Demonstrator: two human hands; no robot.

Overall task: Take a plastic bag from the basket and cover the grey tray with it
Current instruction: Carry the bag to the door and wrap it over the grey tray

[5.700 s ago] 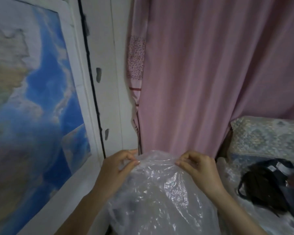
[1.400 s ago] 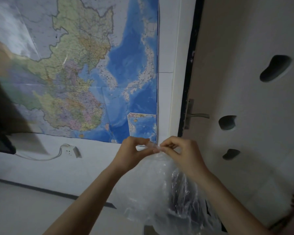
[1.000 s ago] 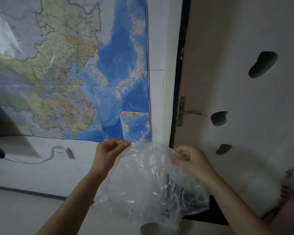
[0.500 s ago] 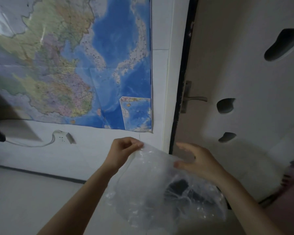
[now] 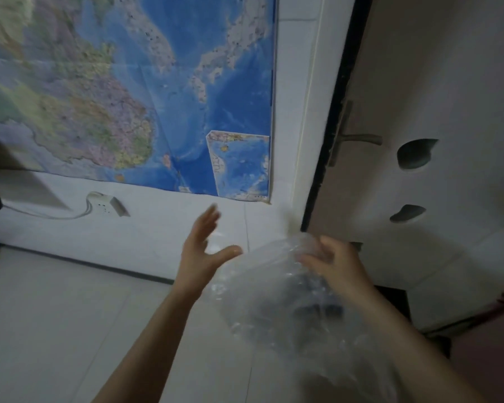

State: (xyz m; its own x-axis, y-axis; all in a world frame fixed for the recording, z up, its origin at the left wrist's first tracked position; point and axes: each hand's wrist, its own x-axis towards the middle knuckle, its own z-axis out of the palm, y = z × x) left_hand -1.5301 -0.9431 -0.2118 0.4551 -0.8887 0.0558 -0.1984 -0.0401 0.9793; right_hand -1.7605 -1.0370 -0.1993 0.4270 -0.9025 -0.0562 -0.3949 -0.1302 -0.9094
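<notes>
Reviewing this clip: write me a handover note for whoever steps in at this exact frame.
Left hand: open, fingers spread, off the bag, beside its left edge.
Right hand: at the bag's upper right edge; motion blur hides whether it grips, though nothing else holds the bag up.
Bag: clear plastic, in the air before the wall and door, hanging crumpled; a dark shape shows through it, unidentifiable.
Done: bag is out of the basket and in hand.
Left: tray and basket are both out of view. Find the tray, open the bag fully and spread it over the tray.
</notes>
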